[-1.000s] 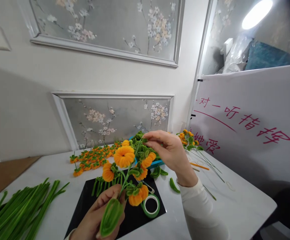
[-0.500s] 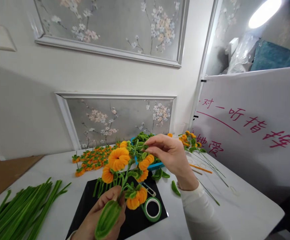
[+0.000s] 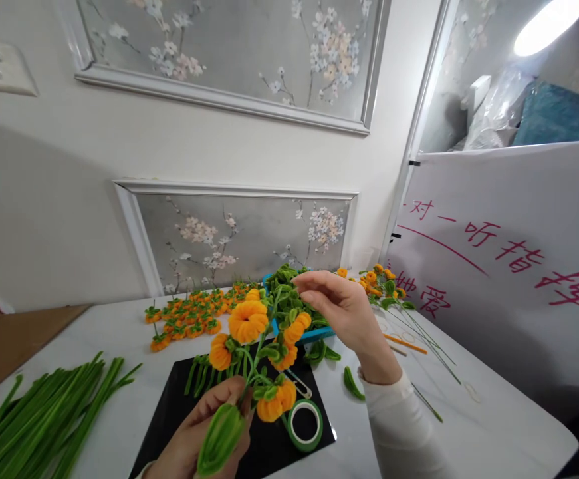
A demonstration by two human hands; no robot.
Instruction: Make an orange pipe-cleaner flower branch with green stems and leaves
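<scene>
My left hand is closed around the lower stem of a pipe-cleaner flower spray, held upright over the black mat. Its orange pumpkin-shaped blooms and small green leaves stand out to both sides, and a large green leaf hangs over my fingers at the bottom. My right hand hovers just right of the spray's top, thumb and fingers apart, with nothing visible between them. Behind it stands a blue basket full of green pipe-cleaner leaves.
On the black mat lie green tape, a safety-pin-shaped clip and short green pieces. Green pipe cleaners lie left; orange flower heads sit behind. Finished sprays, an orange stick and loose leaves lie right.
My right thumb and fingers have parted and drawn slightly away from the spray's top. The spray in my left hand has shifted a little to the right; the view has turned slightly.
</scene>
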